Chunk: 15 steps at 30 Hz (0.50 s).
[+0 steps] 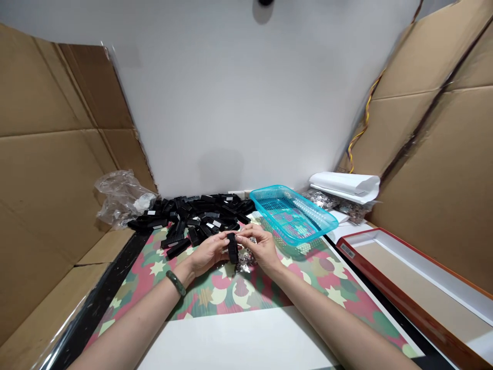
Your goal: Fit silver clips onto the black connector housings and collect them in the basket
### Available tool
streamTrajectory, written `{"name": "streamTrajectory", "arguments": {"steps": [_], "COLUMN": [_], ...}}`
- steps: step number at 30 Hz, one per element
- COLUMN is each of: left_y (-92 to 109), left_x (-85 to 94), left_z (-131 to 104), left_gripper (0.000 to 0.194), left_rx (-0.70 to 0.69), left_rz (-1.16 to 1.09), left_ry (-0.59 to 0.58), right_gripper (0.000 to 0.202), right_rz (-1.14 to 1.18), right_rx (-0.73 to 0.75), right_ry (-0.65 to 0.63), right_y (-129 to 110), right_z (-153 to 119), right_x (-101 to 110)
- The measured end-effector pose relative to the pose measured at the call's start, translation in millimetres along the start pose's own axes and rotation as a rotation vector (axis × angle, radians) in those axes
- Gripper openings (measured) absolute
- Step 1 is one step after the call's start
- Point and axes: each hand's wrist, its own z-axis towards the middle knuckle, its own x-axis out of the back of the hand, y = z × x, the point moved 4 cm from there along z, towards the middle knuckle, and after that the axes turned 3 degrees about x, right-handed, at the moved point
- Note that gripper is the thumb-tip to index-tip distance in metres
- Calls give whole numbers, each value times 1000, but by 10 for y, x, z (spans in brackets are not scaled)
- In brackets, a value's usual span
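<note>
Over the star-patterned desk [215, 295], the left hand [208, 253] and right hand [262, 247] both have fingers clamped on one small black plastic part [232, 247] (upright between them). Behind, the pile of black parts [196, 216] remains large; the turquoise basket [292, 213] looks empty.

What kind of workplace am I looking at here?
Probably a small manual assembly or packing bench: cardboard sheets screen it, a heap of black plastic parts lies by a turquoise basket, and both hands hold one black part.

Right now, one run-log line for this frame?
left hand: holds black part | right hand: pinches same part | behind: black pile | right: basket
</note>
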Motion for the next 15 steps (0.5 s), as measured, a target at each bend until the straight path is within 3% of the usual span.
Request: {"name": "streamTrajectory", "arguments": {"steps": [6,15], "left_y": [-43,-72], "left_x": [-78,-60], "left_z": [-24,-7], "left_gripper": [35,40], "left_rx": [15,17], "left_rz": [-55,-17], "left_ry": [-128,-103], "right_gripper": [6,8], "right_rz": [-1,-186], "right_rx": [39,198], "right_ry": [3,-38], "right_y": [-19,-254], "right_z": [-4,-43], "right_x": [3,-33]}}
